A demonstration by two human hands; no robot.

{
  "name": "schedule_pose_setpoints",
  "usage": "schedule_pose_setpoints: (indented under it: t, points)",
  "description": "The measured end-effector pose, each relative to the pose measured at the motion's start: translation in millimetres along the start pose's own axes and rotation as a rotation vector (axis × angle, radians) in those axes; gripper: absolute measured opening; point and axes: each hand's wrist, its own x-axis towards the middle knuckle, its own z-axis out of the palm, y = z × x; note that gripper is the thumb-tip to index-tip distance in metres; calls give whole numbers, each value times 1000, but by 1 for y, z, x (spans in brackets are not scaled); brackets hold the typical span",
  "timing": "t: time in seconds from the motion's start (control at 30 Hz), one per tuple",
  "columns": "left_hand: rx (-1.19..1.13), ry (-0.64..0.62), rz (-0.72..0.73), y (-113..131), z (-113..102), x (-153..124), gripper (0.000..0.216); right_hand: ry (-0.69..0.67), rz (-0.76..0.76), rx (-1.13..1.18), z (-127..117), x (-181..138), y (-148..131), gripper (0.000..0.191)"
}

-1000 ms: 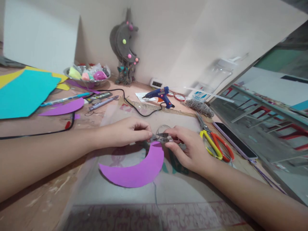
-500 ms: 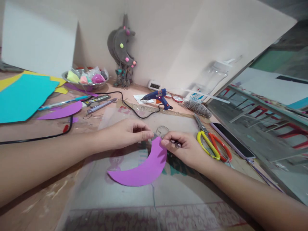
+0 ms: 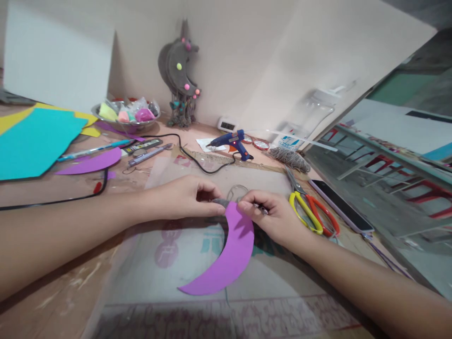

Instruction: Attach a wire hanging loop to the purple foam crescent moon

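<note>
A purple crescent (image 3: 229,256), cut from a smooth sheet, hangs tip down and left over the work surface. At its top end my right hand (image 3: 264,209) pinches it between thumb and finger. A slim dark pen-like item (image 3: 262,209) also lies in that hand, mostly hidden. My left hand (image 3: 192,197) is closed on a grey fuzzy piece (image 3: 221,202) that meets the crescent's upper edge; most of it is covered. Just above, between both hands, shows a thin wire ring (image 3: 238,191). A thin thread (image 3: 227,295) trails below the crescent.
Behind the hands lies a blue glue gun (image 3: 231,141), its light on. Scissors (image 3: 307,207) and a phone (image 3: 341,205) lie to the right, grey yarn (image 3: 289,160) farther back. Turquoise sheets (image 3: 38,141) and a metal bowl (image 3: 127,121) are left. A grey moon ornament (image 3: 178,70) hangs behind.
The purple crescent has swung and slid rightward, its lower tip now lower and farther right. More of the grey piece shows by my left fingers. Both hands have barely moved.
</note>
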Motion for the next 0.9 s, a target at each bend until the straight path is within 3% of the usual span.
schedule_pose_setpoints:
  t: [0.37,0.67,0.9]
  points:
    - [-31,34,56,0,1,0,20,-14,-58,-40,-1,0,1,20]
    - [-69,37,35,-3,2,1,12,-9,45,1,0,1,-1,27]
    - [-37,82,39,1,2,1,21,-18,44,6,0,1,2,24]
